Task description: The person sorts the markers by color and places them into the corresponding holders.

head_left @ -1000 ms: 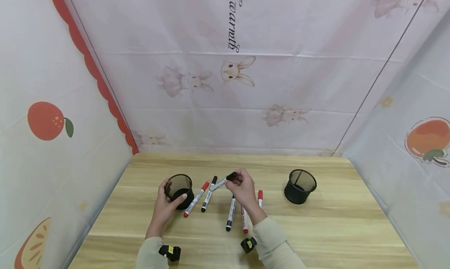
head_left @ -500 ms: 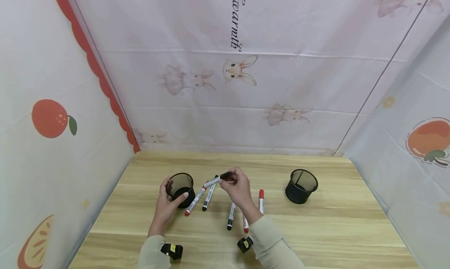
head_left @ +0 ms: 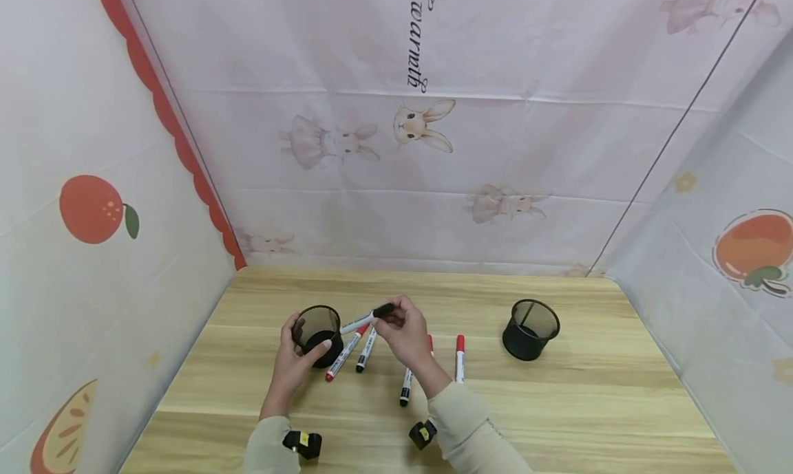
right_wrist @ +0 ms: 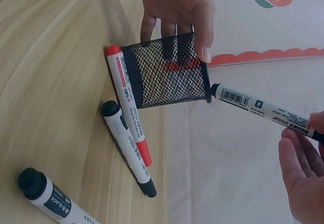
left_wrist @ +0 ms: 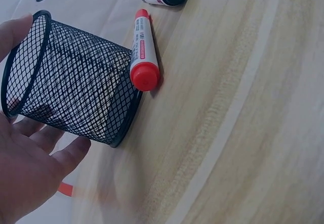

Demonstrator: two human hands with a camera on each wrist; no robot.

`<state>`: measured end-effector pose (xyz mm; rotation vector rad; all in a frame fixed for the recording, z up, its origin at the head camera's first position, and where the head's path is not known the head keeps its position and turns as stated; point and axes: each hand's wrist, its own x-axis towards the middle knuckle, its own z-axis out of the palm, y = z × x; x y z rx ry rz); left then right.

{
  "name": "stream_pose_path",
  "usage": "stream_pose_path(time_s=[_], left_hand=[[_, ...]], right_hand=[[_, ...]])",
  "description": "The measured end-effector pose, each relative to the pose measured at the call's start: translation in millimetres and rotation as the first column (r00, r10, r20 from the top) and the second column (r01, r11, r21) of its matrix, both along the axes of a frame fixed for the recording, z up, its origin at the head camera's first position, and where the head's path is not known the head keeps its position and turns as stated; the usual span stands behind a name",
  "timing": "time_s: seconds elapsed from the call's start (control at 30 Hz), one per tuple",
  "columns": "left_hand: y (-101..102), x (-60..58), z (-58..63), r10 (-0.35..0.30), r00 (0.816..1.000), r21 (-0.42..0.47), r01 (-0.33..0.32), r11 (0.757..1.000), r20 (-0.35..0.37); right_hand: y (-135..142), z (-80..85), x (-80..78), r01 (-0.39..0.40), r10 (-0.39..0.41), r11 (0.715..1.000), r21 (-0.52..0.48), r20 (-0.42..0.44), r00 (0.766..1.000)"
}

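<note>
My left hand [head_left: 291,374] grips a black mesh pen holder [head_left: 319,336] on the left of the table, fingers around its far side and thumb at the near side. A black-capped marker [right_wrist: 263,110] is pinched by its cap end in my right hand [head_left: 405,336]. In the right wrist view, the marker's other end is close to the holder's rim; whether they touch I cannot tell. Beside the holder lie a red marker [left_wrist: 145,51] and a black marker [right_wrist: 126,145], side by side on the wood. The holder shows no marker inside.
A second black mesh pen holder [head_left: 529,331] stands at the right of the wooden table [head_left: 588,405]. Under and beside my right forearm lie another black marker [head_left: 406,388] and a red marker [head_left: 460,357]; a further red cap [head_left: 430,343] peeks out. Printed curtains enclose the table.
My right hand has moved left with the black-capped marker, bringing its tip from over the lying markers up to the left holder. My left hand keeps its grip on the holder.
</note>
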<state>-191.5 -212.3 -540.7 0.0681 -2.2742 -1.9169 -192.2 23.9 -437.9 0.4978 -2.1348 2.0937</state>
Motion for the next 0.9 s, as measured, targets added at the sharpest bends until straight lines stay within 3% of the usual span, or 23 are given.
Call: stream_pose_path(time_s=[0.4, 0.9], left_hand=[[-0.1, 0.6, -1.7, -0.002, 1.0, -0.011, 0.003, 1.0, 0.027], [-1.5, -1.5, 2.4, -0.003, 0.999, -0.015, 0.003, 1.0, 0.04]], right_hand=[[-6.6, 3.1, 2.9, -0.034, 0.034, 0.999, 0.016, 0.022, 0.999], [-7.1, 10.7, 0.6, -0.043, 0.048, 0.997, 0.07, -0.07, 0.996]])
